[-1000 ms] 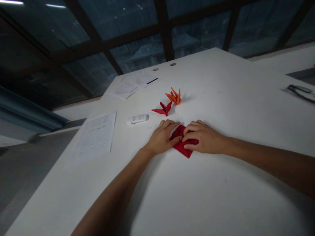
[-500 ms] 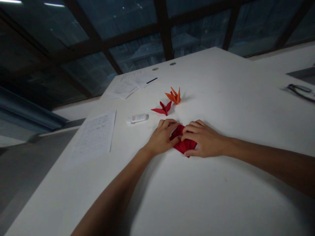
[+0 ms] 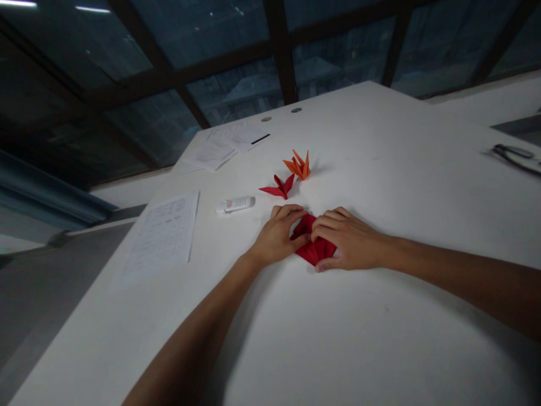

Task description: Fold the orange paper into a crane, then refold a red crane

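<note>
A red sheet of origami paper (image 3: 311, 252), creased and partly folded, lies on the white table between my hands. My left hand (image 3: 279, 234) grips its left side, with the thumb pressed on the paper near the middle and the fingers curled at the far edge. From the right, my right hand (image 3: 349, 239) covers part of the sheet, its fingertips bent onto the middle and its thumb at the near edge. Just beyond stand a red paper crane (image 3: 279, 188) and an orange paper crane (image 3: 299, 166).
Left of the cranes lies a white tube (image 3: 235, 204). A printed sheet (image 3: 164, 234) rests near the table's left edge, and more papers (image 3: 220, 148) are at the far left. Dark-framed glasses (image 3: 515, 153) sit at the far right. Two round discs (image 3: 266, 119) are near the back edge.
The paper's near corner has shifted slightly between my hands, and my right thumb has moved a little to the left over it. Everything else stays put.
</note>
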Tool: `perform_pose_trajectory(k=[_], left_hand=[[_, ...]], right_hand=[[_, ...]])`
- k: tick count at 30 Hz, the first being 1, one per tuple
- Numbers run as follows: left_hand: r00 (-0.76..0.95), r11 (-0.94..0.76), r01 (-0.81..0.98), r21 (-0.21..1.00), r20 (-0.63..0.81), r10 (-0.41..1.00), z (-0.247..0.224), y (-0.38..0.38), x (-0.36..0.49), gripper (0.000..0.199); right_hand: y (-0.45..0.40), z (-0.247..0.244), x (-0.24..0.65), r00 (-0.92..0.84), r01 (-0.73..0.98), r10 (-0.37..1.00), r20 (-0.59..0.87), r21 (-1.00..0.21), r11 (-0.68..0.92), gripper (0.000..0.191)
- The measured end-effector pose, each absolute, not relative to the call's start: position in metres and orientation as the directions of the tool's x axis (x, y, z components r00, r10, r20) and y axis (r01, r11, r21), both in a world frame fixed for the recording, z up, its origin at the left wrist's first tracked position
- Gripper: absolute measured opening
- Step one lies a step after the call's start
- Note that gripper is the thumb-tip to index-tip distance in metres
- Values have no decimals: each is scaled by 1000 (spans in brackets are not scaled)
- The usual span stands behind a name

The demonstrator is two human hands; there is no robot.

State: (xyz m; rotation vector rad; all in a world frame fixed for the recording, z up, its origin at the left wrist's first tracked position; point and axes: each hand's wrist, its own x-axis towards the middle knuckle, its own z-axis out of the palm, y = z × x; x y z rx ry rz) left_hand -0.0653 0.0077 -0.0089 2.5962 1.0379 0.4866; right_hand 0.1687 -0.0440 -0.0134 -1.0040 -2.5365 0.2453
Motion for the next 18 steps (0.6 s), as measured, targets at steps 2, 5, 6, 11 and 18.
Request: perform_pose_trajectory(k=[2,5,6,11,18], left_hand=[[672,-690,594,413,215,708,-9,8,-65,54],[673,-694,581,426,228,704,-8,8,-65,54],[673,-693,577,432,229,703,-8,8,-65,54],[605,-596,574,562,200,771,-11,6,-66,56],[590,-531,544,650,155,793,-14,9,-67,48]], right_hand=[[-43,-14,169,-664,616,685,299,-301,728,51],[-44,-14,169,-657,618,688,309,-302,726,42],[-44,-15,169,-653,618,689,314,-304,725,40],[-44,-16,167,-575,634,736,359,-373,677,49],[-41,-20,166,-491,660,790,367,-436,612,85]])
